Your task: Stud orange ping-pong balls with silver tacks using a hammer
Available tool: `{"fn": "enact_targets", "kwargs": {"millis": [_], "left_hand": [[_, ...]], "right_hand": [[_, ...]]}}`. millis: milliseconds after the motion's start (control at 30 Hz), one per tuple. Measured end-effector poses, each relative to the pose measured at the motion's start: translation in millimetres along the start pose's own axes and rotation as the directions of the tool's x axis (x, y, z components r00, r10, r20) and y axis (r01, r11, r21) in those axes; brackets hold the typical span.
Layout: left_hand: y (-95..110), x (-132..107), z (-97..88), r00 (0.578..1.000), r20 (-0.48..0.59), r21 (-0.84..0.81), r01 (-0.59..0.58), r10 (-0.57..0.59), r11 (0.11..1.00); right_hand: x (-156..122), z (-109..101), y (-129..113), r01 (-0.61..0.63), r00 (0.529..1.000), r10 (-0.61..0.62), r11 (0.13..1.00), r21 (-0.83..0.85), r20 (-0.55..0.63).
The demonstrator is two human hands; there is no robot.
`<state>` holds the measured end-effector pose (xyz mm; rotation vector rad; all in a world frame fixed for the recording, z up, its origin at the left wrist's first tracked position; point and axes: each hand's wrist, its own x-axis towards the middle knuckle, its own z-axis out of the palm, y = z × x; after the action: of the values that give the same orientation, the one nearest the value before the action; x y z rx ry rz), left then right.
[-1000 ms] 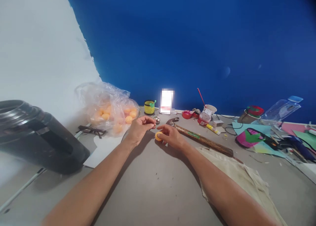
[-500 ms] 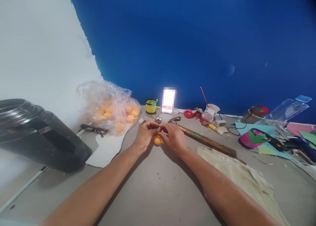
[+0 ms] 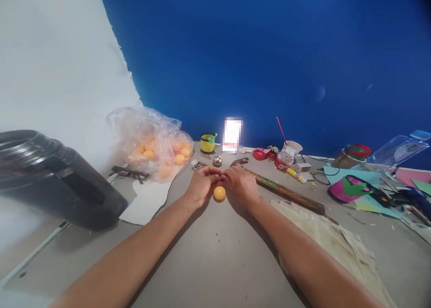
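Note:
My left hand (image 3: 202, 185) and my right hand (image 3: 241, 183) meet fingertip to fingertip on the grey table (image 3: 208, 258). Both are closed in a pinch on something too small to make out. A small orange ball (image 3: 219, 193) lies on the table just below the joined fingers, between the two hands, and seems free of them. A hammer (image 3: 279, 190) with a wooden handle lies just right of my right hand.
A clear plastic bag of orange balls (image 3: 153, 147) sits at the back left, with glasses (image 3: 129, 173) and white paper (image 3: 144, 200) beside it. A black jug (image 3: 50, 182) lies at the left. A cloth (image 3: 330, 245) and craft clutter (image 3: 353, 187) fill the right.
My left hand came over to meet my right hand's fingers. The orange ball, earlier under my right fingers, now lies on the table below the hands.

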<state>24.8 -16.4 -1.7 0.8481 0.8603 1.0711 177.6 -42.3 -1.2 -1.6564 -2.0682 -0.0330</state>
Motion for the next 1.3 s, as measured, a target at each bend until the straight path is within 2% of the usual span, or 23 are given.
{"fn": "enact_targets", "kwargs": {"millis": [100, 167, 200, 233, 300, 333, 433, 467, 533, 600, 667, 700, 767, 833, 900, 1000, 1100, 1200, 1300], "left_hand": [[5.0, -3.1, 1.9, 1.0, 0.002, 0.1, -0.017, 0.016, 0.995], [12.5, -7.4, 2.8, 0.997, 0.018, 0.281, -0.071, 0.068, 0.957], [16.7, -10.5, 3.5, 0.995, 0.036, 0.399, -0.101, 0.094, 0.911], [20.5, -14.1, 4.5, 0.991, 0.081, 0.527, -0.13, 0.102, 0.84], [24.9, -21.9, 8.1, 0.962, 0.262, 0.713, -0.245, 0.075, 0.657], [24.8, -25.5, 10.6, 0.937, 0.344, 0.763, -0.313, 0.053, 0.566], [16.1, -32.3, 17.8, 0.879, 0.469, 0.845, -0.475, 0.088, 0.244], [12.0, -33.0, 19.1, 0.86, 0.502, 0.841, -0.509, 0.089, 0.18], [5.0, -33.2, 18.6, 0.835, 0.544, 0.825, -0.551, 0.089, 0.127], [2.0, -33.3, 14.3, 0.821, 0.562, 0.807, -0.571, 0.097, 0.151], [2.8, -34.1, 8.2, 0.832, 0.534, 0.799, -0.554, 0.149, 0.232], [3.9, -34.5, 5.1, 0.85, 0.492, 0.793, -0.526, 0.187, 0.306], [6.0, -34.2, -0.8, 0.898, 0.384, 0.723, -0.436, 0.213, 0.535], [6.4, -31.6, -6.2, 0.938, 0.311, 0.545, -0.306, 0.151, 0.78], [5.0, -26.8, -11.7, 0.95, 0.306, 0.332, -0.169, 0.064, 0.928], [2.7, -19.3, -19.2, 0.948, 0.319, 0.13, -0.044, 0.0, 0.99], [2.7, -15.9, -23.7, 0.949, 0.314, 0.092, 0.005, -0.034, 0.996], [3.5, -16.0, -24.4, 0.944, 0.324, 0.103, 0.034, -0.066, 0.994], [2.9, -15.7, -24.0, 0.947, 0.315, 0.052, 0.056, -0.069, 0.997]], "right_hand": [[1.4, 3.2, 3.8, -0.082, 0.996, 0.085, 0.99, 0.115, -0.02], [3.1, 5.9, 7.5, -0.155, 0.985, 0.169, 0.95, 0.271, -0.029], [4.3, 7.3, 9.7, -0.185, 0.978, 0.207, 0.916, 0.356, -0.025], [5.7, 8.6, 12.0, -0.205, 0.971, 0.238, 0.875, 0.439, -0.021], [8.8, 11.0, 16.4, -0.217, 0.961, 0.275, 0.782, 0.585, -0.011], [10.3, 12.1, 18.4, -0.218, 0.958, 0.286, 0.729, 0.649, 0.001], [13.1, 14.1, 22.7, -0.239, 0.946, 0.318, 0.575, 0.783, 0.056], [13.5, 14.4, 23.5, -0.25, 0.942, 0.327, 0.534, 0.808, 0.075], [13.7, 14.3, 23.8, -0.26, 0.934, 0.343, 0.473, 0.842, 0.096], [13.7, 13.2, 22.8, -0.273, 0.926, 0.356, 0.411, 0.87, 0.123], [13.7, 11.4, 21.0, -0.293, 0.915, 0.372, 0.348, 0.891, 0.155], [13.7, 10.4, 20.1, -0.303, 0.908, 0.382, 0.32, 0.898, 0.17], [13.3, 8.4, 18.8, -0.324, 0.894, 0.398, 0.262, 0.909, 0.204], [12.4, 6.9, 18.6, -0.34, 0.886, 0.392, 0.186, 0.922, 0.248], [11.3, 6.3, 19.4, -0.352, 0.88, 0.369, 0.08, 0.933, 0.301], [10.0, 5.7, 21.5, -0.373, 0.866, 0.32, -0.097, 0.923, 0.384], [9.3, 3.1, 22.4, -0.42, 0.851, 0.239, -0.224, 0.879, 0.467], [8.4, -1.8, 21.2, -0.469, 0.844, 0.127, -0.297, 0.832, 0.521], [7.2, -5.8, 19.0, -0.496, 0.842, 0.043, -0.327, 0.804, 0.537]]}}
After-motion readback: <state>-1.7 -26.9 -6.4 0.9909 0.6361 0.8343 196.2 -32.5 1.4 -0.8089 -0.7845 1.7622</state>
